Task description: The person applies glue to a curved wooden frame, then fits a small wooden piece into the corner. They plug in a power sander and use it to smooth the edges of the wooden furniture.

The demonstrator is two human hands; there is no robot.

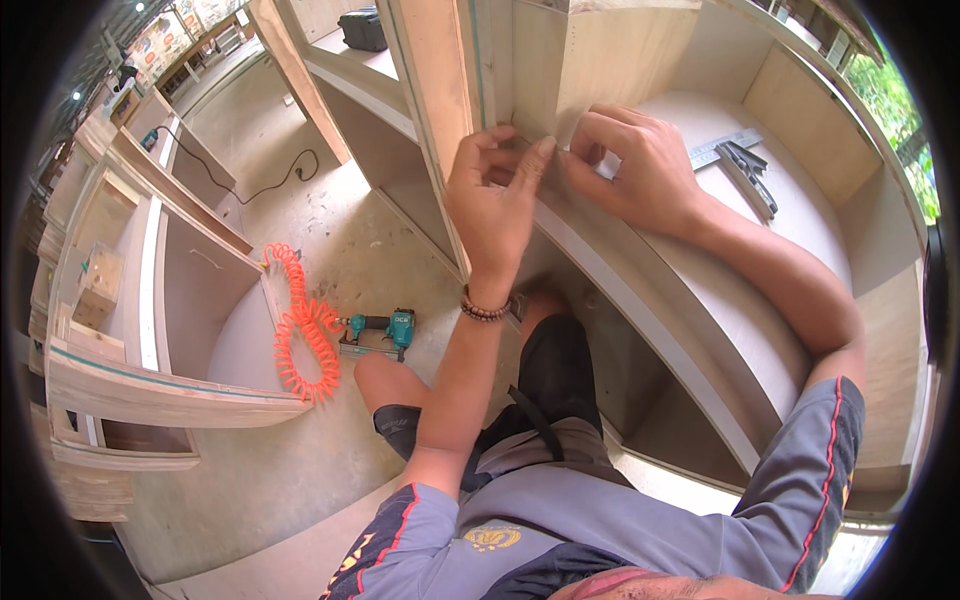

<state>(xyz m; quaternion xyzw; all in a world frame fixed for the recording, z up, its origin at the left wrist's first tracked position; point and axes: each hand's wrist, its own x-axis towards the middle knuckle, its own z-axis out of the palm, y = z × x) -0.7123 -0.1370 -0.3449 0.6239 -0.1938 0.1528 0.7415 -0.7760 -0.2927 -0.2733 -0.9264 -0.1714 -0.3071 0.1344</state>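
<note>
My left hand, with a beaded bracelet at its wrist, is at an upright wooden edge of the cabinet. Its thumb and fingers are drawn together in a pinch. Close to its right, my right hand is bent, thumb and forefinger pinched. The two sets of fingertips nearly meet above a curved shelf front. Whatever is between them is too small to make out. On the pale shelf beyond my right wrist lie a metal rule and a black and silver tool.
A teal nail gun lies on the concrete floor by my knee, joined to a coiled orange air hose. Another wooden cabinet stands at left. Behind it trails a black cord. A black case sits at the top.
</note>
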